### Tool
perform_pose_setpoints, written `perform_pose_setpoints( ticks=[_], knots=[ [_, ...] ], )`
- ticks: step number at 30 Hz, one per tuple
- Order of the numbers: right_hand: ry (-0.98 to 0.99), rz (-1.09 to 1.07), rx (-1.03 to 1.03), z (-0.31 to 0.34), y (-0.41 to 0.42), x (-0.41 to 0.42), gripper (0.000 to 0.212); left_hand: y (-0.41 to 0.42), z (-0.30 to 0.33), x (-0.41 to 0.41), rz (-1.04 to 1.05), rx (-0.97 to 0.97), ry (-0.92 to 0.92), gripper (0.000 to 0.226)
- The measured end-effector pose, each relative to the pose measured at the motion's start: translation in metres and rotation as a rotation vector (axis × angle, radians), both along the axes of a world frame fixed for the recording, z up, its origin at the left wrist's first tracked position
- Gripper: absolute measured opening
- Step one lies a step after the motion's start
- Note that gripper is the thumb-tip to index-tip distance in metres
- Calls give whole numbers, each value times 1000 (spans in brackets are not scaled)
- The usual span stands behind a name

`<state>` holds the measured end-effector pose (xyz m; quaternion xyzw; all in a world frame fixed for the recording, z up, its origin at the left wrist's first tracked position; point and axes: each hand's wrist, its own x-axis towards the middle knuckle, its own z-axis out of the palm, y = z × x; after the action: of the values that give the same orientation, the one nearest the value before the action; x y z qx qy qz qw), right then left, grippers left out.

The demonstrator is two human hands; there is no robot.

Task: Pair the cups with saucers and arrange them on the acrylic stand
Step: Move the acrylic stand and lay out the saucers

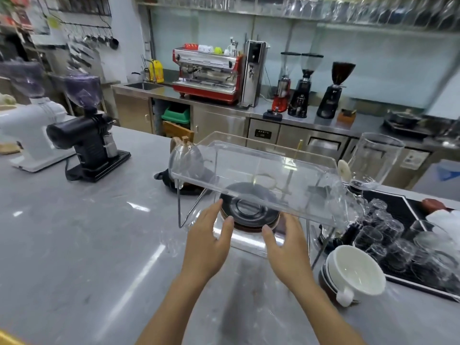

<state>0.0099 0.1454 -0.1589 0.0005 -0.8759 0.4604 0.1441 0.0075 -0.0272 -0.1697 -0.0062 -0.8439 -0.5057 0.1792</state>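
Grey marble counter (74,245) in café kitchen.

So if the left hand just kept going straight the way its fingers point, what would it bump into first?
Most likely the stack of dark saucers under the top shelf of the acrylic stand. The left hand is open, its fingertips already at the stack's left edge; whether they touch it, the picture doesn't settle.

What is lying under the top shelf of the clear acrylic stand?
A stack of dark saucers sits under the top shelf of the acrylic stand, on its lower level. Only the top saucer shows fully; how many lie beneath it cannot be counted.
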Motion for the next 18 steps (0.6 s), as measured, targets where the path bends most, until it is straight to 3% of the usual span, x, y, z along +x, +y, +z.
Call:
perform_pose_setpoints(
  ticks=[5, 9, 11, 14, 16, 18],
  knots=[
    [-38, -68, 29, -3, -1, -24, 47, -2, 11, -26, 45, 1, -48, 45],
    [-52, -93, -8, -7, 1, -42, 42, -4, 17, -42, 86, -2, -94, 27],
    [-66, -103, -30, -9, 1, -49, 45, -5, 17, -50, 112, 24, -110, 17],
    [-79, -107, -134, -13, -2, -59, 51, -5, 16, -61, 138, 9, -152, 21],
    [-84, -115, -204, -14, -2, -65, 67, -6, 15, -67, 133, -5, -169, 22],
    [-126, -144, -231, -19, 0, -73, 65, -6, 15, -70, 126, -25, -181, 13]
  ],
)
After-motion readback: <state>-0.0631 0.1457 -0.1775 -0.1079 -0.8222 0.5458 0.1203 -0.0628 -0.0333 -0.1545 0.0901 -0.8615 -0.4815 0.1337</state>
